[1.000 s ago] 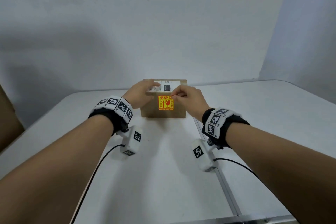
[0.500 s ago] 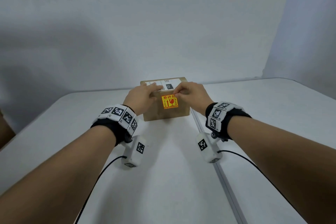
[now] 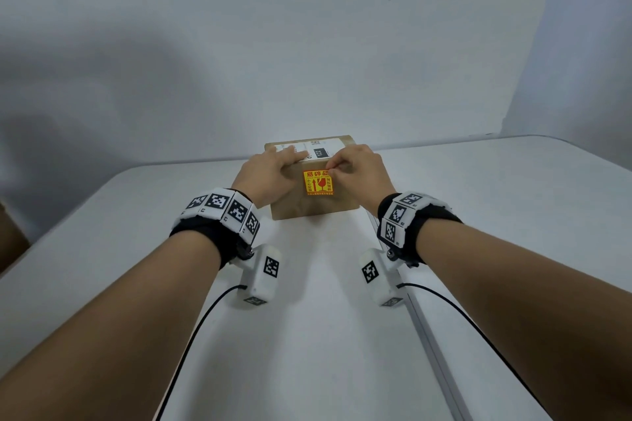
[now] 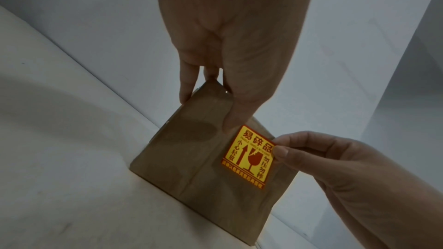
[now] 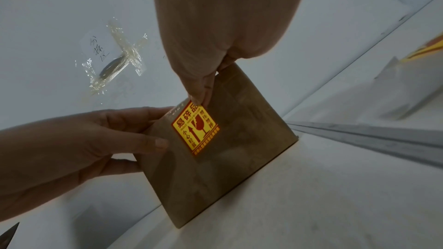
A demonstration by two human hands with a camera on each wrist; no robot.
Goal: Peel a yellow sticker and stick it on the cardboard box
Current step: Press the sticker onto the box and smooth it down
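Hands: L (image 3: 270,174) grips box (image 3: 318,208), R (image 3: 359,169) pinches sticker (image 3: 318,183).

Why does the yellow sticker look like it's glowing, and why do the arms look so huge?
In both wrist views the dim light leaves the cardboard box murky, so the bright yellow sticker seems to glow; in the head view the wide lens stretches the near forearms, while the wall carries soft shadows.
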